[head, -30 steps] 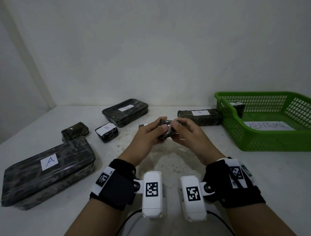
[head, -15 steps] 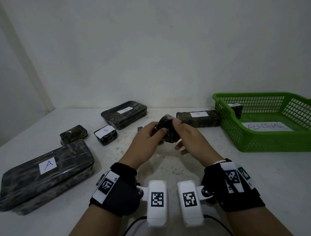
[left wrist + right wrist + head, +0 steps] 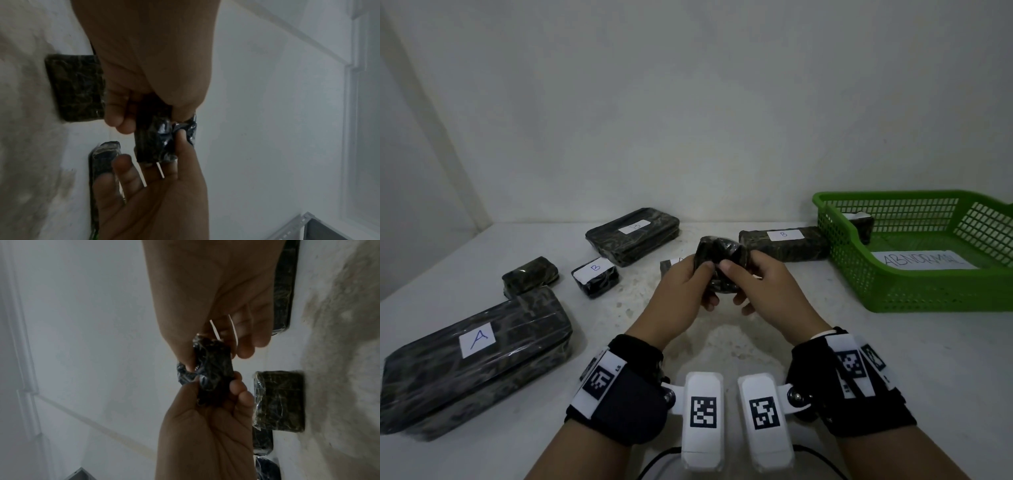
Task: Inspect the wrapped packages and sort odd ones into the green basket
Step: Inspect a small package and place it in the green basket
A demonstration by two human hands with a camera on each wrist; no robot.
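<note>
Nearest the camera, both wrists carry black straps with white marker blocks, and just beyond them the left hand (image 3: pixel 681 291) and right hand (image 3: pixel 763 287) meet over the middle of the tabletop (image 3: pixel 859 359), both pinching one small dark wrapped package (image 3: pixel 720 263) held clear of the surface. The left thumb lies across its near face with the fingers curled behind; the right thumb and forefinger nip its crinkled upper right edge while the other right fingers hang looser below. It stands roughly upright between the hands, and no label shows on the faces in view, so inspection seems unfinished. To the left lies the large package marked A (image 3: pixel 476 363), with a small unlabelled package (image 3: pixel 530 275) and a small B package (image 3: pixel 595 277) beyond it. Farther back sit a flat labelled package (image 3: pixel 633 236) and a long B package (image 3: pixel 784 244). The green basket (image 3: pixel 928 291), with its ABNORMAL sheet and one package already in a far corner, lies to the right, so the right hand is nearer for any drop.
</note>
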